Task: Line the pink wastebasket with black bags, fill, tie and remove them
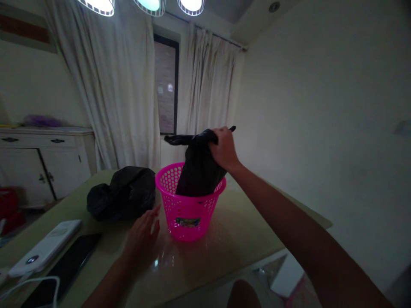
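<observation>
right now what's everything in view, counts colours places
Basket: 1, pink, on table
Held bag: 1, black, partly in basket
Other bag: 1, black, basket's left
Table: 1, pale green, under basket
Device: 1, white, table's left
Slab: 1, black, beside device
Cable: 1, white, lower left
Lamps: 3, whitish, top
Curtains: 2, whitish, flanking window
Window: 1, dark-framed, back
Cabinet: 1, white, back left
Bundle: 1, purple, on cabinet
Red clutter: uncountable, left edge
Object: 1, white, below table
Left hand: 1, near basket
Right hand: 1, gripping bag

Right hand gripping black bag partly inside pink basket, left hand just beside basket, pale table
</observation>
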Available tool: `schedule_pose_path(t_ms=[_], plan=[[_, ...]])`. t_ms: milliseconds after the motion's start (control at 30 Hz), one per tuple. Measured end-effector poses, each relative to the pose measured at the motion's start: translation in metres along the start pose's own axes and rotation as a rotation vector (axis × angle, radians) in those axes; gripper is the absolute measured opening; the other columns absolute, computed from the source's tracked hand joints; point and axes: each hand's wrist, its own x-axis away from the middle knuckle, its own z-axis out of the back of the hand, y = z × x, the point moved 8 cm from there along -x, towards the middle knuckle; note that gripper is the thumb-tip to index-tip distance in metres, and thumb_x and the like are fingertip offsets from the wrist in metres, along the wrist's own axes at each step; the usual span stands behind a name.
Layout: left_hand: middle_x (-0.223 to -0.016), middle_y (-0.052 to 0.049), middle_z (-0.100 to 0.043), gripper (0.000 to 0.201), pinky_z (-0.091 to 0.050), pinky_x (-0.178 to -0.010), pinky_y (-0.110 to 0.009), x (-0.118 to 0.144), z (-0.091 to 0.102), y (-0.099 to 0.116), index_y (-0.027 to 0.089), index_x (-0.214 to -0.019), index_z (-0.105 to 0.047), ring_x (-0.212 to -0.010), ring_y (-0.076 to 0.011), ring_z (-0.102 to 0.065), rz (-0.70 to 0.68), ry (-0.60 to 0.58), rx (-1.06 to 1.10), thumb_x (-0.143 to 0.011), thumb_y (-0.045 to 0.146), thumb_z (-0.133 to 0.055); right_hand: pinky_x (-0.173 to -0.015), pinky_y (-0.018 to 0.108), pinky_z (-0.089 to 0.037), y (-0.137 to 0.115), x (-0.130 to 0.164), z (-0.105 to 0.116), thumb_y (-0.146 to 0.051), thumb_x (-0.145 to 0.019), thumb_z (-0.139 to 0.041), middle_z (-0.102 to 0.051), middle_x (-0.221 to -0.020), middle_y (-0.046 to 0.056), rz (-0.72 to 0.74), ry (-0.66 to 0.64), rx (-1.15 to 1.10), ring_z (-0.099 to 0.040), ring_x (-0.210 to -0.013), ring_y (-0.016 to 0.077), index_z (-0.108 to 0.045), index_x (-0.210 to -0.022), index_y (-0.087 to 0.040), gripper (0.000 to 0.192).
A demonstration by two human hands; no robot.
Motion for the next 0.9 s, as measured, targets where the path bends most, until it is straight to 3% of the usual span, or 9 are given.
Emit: schedule_pose_path(t_ms=[100, 167, 267, 367, 433, 500, 600, 767, 900], plan=[[-0.110, -0.008, -0.080, 0.046, -0.064, -0.087, -0.042, 0.004, -0.005, 0.013, 0.027, -0.145, -0.063, -0.097, -0.0267, -0.079, -0.053, -0.029, 0.044, -0.101, 0.024, -0.050, -0.111, 0.054, -0.043, -0.020, 0.010, -0.069, -0.016, -0.086, -0.074, -0.074, -0.114, 0.012, 0.052, -0.411, 0.077, -0.065, -0.117, 0.0321, -0.079, -0.116, -0.014, 0.031], [-0.107, -0.007, -0.078, 0.038, -0.064, -0.082, -0.039, -0.003, 0.011, 0.019, 0.025, -0.137, -0.066, -0.091, -0.0244, -0.078, -0.040, 0.060, 0.098, -0.102, 0.025, -0.050, -0.111, 0.056, -0.040, -0.023, 0.024, -0.097, -0.022, -0.076, -0.090, -0.077, -0.103, 0.008, 0.085, -0.657, 0.159, -0.069, -0.114, 0.0339, -0.082, -0.106, -0.017, 0.032], [-0.102, -0.006, -0.074, 0.024, -0.061, -0.078, -0.034, -0.031, 0.059, 0.042, 0.022, -0.121, -0.068, -0.083, -0.0205, -0.073, -0.009, 0.314, 0.160, -0.102, 0.026, -0.054, -0.105, 0.048, -0.045, -0.023, 0.036, -0.109, -0.031, -0.065, -0.102, -0.079, -0.093, 0.005, 0.135, -0.846, 0.214, -0.072, -0.105, 0.0315, -0.084, -0.100, -0.020, 0.041], [-0.102, -0.007, -0.073, 0.018, -0.059, -0.084, -0.035, -0.075, 0.108, 0.086, 0.021, -0.111, -0.068, -0.088, -0.0210, -0.072, -0.008, 0.505, 0.187, -0.103, 0.030, -0.054, -0.086, 0.032, -0.049, -0.023, 0.037, -0.103, -0.027, -0.080, -0.091, -0.079, -0.093, 0.003, 0.177, -0.926, 0.066, -0.070, -0.092, 0.0213, -0.084, -0.107, -0.019, 0.029], [-0.102, -0.007, -0.078, 0.024, -0.058, -0.082, -0.035, -0.118, 0.109, 0.117, 0.021, -0.113, -0.072, -0.088, -0.0222, -0.074, -0.031, 0.301, 0.197, -0.102, 0.036, -0.055, -0.079, 0.027, -0.048, -0.023, 0.035, -0.094, -0.019, -0.085, -0.082, -0.080, -0.097, 0.004, 0.172, -0.933, -0.109, -0.069, -0.087, 0.0169, -0.082, -0.113, -0.014, 0.028], [-0.097, -0.007, -0.082, 0.026, -0.055, -0.076, -0.035, -0.153, 0.092, 0.137, 0.023, -0.106, -0.076, -0.085, -0.0238, -0.076, -0.033, -0.006, 0.157, -0.101, 0.040, -0.058, -0.078, 0.025, -0.049, -0.021, 0.033, -0.084, -0.015, -0.086, -0.078, -0.080, -0.097, 0.004, 0.146, -0.901, -0.268, -0.069, -0.086, 0.0151, -0.079, -0.116, -0.011, 0.030], [-0.081, -0.005, -0.081, 0.016, -0.047, -0.063, -0.032, -0.180, 0.067, 0.142, 0.024, -0.090, -0.077, -0.072, -0.0235, -0.074, -0.037, -0.280, 0.097, -0.091, 0.036, -0.066, -0.074, 0.024, -0.050, -0.015, 0.037, -0.072, -0.021, -0.088, -0.077, -0.078, -0.092, 0.004, 0.068, -0.906, -0.434, -0.067, -0.083, 0.0143, -0.077, -0.118, -0.009, 0.032], [-0.083, -0.004, -0.079, 0.018, -0.055, -0.069, -0.032, -0.190, 0.055, 0.137, 0.021, -0.093, -0.073, -0.076, -0.0218, -0.073, -0.037, -0.304, 0.403, -0.082, 0.025, -0.059, -0.069, 0.025, -0.051, 0.000, 0.058, -0.066, -0.051, -0.093, -0.078, -0.078, -0.107, 0.009, -0.210, -1.069, -0.578, -0.067, -0.084, 0.0159, -0.075, -0.130, -0.015, 0.052], [-0.085, -0.005, -0.077, 0.025, -0.058, -0.073, -0.034, -0.189, 0.058, 0.143, 0.021, -0.094, -0.073, -0.082, -0.0227, -0.074, -0.045, -0.241, 0.487, -0.077, 0.022, -0.054, -0.069, 0.026, -0.051, -0.003, 0.066, -0.073, -0.039, -0.090, -0.078, -0.076, -0.097, 0.005, -0.121, -1.151, -0.574, -0.066, -0.079, 0.0155, -0.076, -0.133, -0.017, 0.048]])
